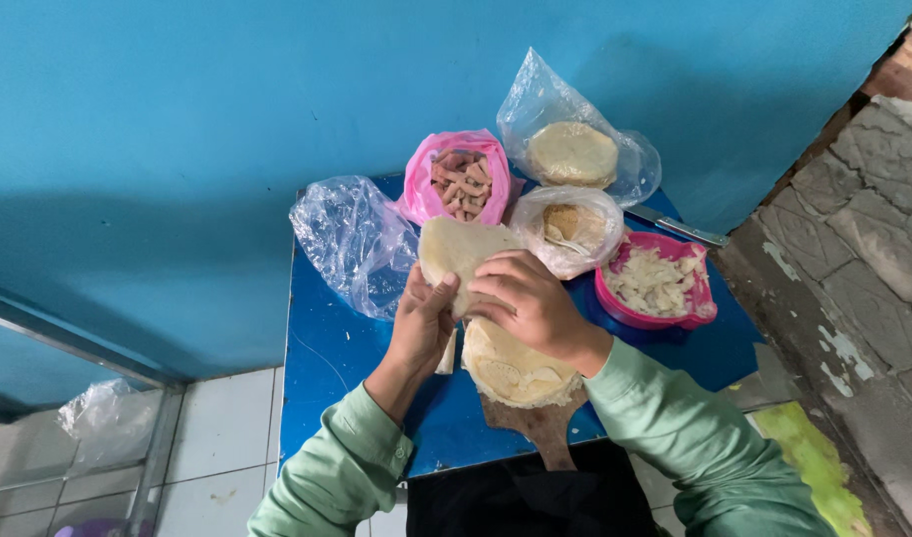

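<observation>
Both hands up over the small blue desk (337,348): left hand (421,323) and right hand (526,298) pinch a thin pale wrapper sheet (456,249), lifted above the stack of sheets (511,368) on a wooden board (541,423). Teal wall (178,119) behind, white floor tiles (227,423) below.

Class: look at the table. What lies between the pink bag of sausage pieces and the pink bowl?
In the head view, a clear bag of pale filling lies between the pink bag and the pink bowl.
</observation>
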{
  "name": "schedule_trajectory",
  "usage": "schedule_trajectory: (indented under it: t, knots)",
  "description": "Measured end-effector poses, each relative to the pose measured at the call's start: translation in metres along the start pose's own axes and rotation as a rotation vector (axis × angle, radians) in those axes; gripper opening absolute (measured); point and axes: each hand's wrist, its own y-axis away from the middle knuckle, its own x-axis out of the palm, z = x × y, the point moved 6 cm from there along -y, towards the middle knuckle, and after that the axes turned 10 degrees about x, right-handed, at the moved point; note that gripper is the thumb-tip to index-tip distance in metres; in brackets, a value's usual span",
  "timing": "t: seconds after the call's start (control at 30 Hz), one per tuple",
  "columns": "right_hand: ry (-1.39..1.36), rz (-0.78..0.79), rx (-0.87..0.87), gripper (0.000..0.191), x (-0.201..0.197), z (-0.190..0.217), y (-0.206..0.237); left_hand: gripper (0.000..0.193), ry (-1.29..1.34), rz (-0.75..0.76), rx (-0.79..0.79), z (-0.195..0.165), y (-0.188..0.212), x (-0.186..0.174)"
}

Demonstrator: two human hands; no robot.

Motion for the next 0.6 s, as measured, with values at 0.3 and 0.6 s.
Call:
schedule_trajectory:
  t: [0.3, 0.6]
  knots:
    - [-0.160, -0.017, 0.191, 0.014, 0.004, -0.019, 0.004, 0.078, -0.231, 0.132, 0.032, 0.000, 0.004, 0.011]
    - [-0.221, -0.107, 0.663, 0.005, 0.013, -0.054, 0.018, 0.068, -0.306, 0.116, -0.006, 0.016, 0.006, 0.000]
